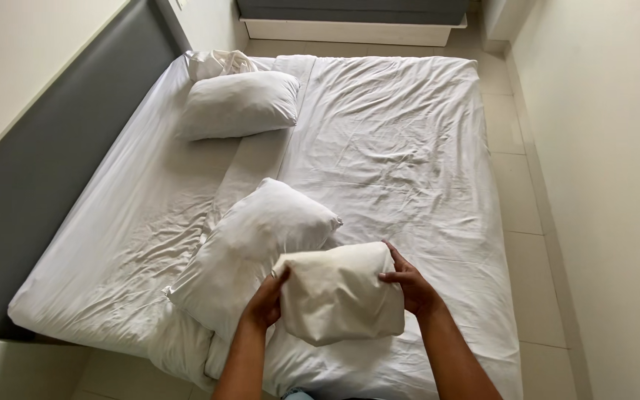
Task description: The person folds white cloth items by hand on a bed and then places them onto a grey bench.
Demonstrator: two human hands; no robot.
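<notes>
1. The folded cream cloth (338, 292) sits at about 6 o'clock of the bed (409, 148), held up between both hands, just beside the near pillow (253, 248).
2. The left hand (264, 302) has its fingers closed on the bundle's left edge; the right hand (409, 285) spreads its fingers over the right edge. This side grip is light, so the folds could slip open.
3. The bundle may nudge the near pillow off the bed's edge.
4. The far pillow (238, 104), at 11 o'clock, lies well apart.

Matt, creased cotton bedsheet (394, 148)
</notes>
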